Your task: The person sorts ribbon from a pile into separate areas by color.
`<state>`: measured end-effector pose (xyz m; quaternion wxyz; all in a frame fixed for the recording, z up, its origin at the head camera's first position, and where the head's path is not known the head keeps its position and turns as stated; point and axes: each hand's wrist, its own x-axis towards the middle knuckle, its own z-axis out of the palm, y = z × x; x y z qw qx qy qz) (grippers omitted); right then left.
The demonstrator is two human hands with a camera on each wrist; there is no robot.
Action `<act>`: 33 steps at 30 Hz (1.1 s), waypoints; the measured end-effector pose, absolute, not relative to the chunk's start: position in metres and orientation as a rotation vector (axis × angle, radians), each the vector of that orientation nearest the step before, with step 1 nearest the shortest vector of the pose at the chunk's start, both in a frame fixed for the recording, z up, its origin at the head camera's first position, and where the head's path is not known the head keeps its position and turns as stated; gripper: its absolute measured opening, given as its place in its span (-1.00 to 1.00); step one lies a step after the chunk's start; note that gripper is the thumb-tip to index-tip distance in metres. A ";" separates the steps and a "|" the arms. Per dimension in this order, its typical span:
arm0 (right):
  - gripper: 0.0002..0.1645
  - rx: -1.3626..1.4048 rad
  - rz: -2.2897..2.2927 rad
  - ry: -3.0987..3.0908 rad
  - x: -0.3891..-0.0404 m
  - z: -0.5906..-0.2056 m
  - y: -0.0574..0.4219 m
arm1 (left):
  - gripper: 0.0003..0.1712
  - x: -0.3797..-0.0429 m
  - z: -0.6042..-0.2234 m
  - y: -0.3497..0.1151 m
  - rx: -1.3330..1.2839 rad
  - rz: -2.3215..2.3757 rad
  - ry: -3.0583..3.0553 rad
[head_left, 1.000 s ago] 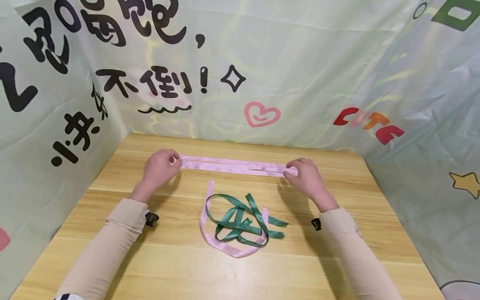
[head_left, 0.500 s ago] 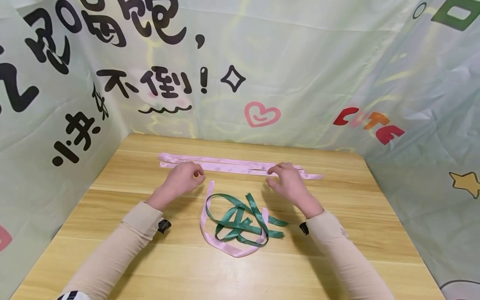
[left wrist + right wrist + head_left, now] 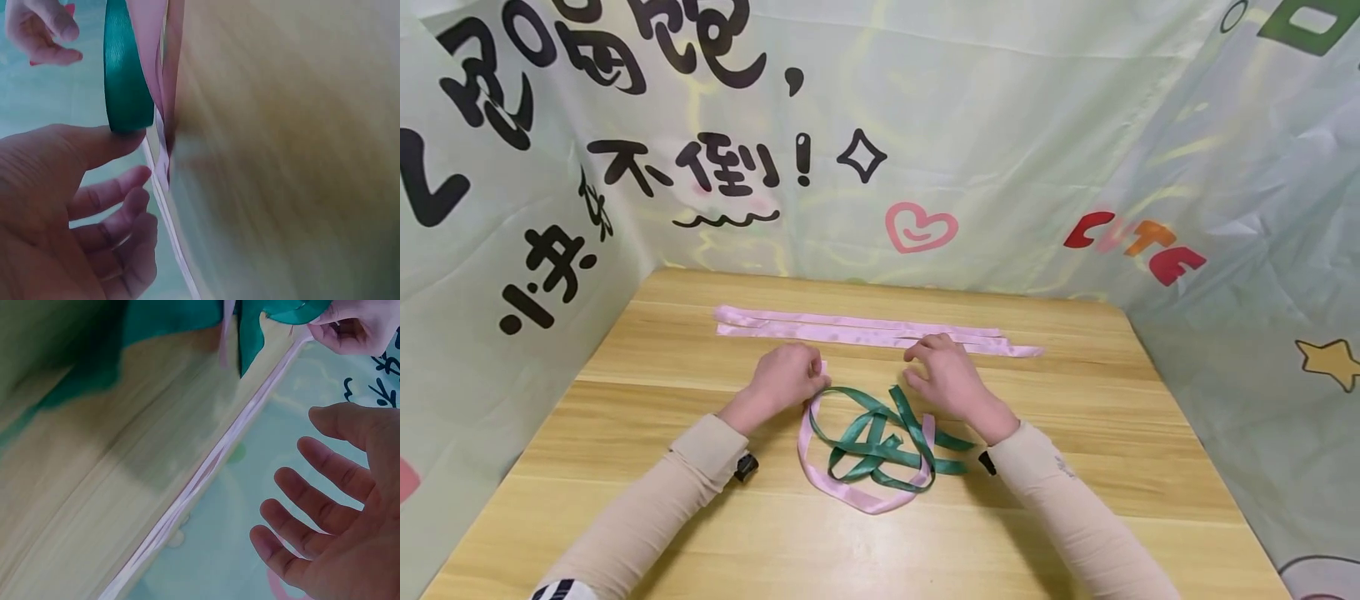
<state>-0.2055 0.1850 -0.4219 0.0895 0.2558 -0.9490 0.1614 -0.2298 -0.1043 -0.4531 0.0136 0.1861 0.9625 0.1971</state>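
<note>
My left hand [image 3: 785,377] is at the upper left end of a loosely curved pink ribbon [image 3: 857,500]. In the left wrist view a gap shows between the thumb and the bent fingers, right beside the green ribbon [image 3: 125,69] and the pink ribbon [image 3: 150,44]; whether they touch is hard to tell. Looped green ribbon [image 3: 880,452] lies tangled over the pink curve. Above the right side of this heap hovers my right hand [image 3: 953,379], its fingers spread and holding nothing, as the right wrist view confirms.
Folded pink ribbon [image 3: 850,332] lies in long flat strips across the back of the wooden table [image 3: 760,542]. A printed cloth backdrop [image 3: 1000,150] rises along the table's back and sides.
Both hands have left the ends of the folded pink ribbon at the back. They have come inward and nearer, to the tangled green and pink ribbons, which lie unmoved.
</note>
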 end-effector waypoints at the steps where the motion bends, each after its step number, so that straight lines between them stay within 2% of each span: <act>1: -0.73 0.762 0.486 -2.829 -0.205 -0.422 0.183 | -0.69 -0.229 -0.453 -0.104 0.569 0.609 3.008; 6: -0.73 0.773 0.494 -2.856 -0.205 -0.421 0.174 | -0.61 -0.225 -0.454 -0.101 0.498 0.591 3.025; 14: -0.75 0.811 0.502 -2.842 -0.203 -0.422 0.162 | -0.68 -0.224 -0.456 -0.100 0.465 0.612 3.046; 24: -0.71 0.877 0.478 -2.791 -0.204 -0.420 0.149 | -0.87 -0.221 -0.453 -0.097 0.685 0.742 3.028; 33: -0.66 0.957 0.481 -2.744 -0.203 -0.421 0.139 | -0.89 -0.214 -0.440 -0.087 0.839 0.859 2.987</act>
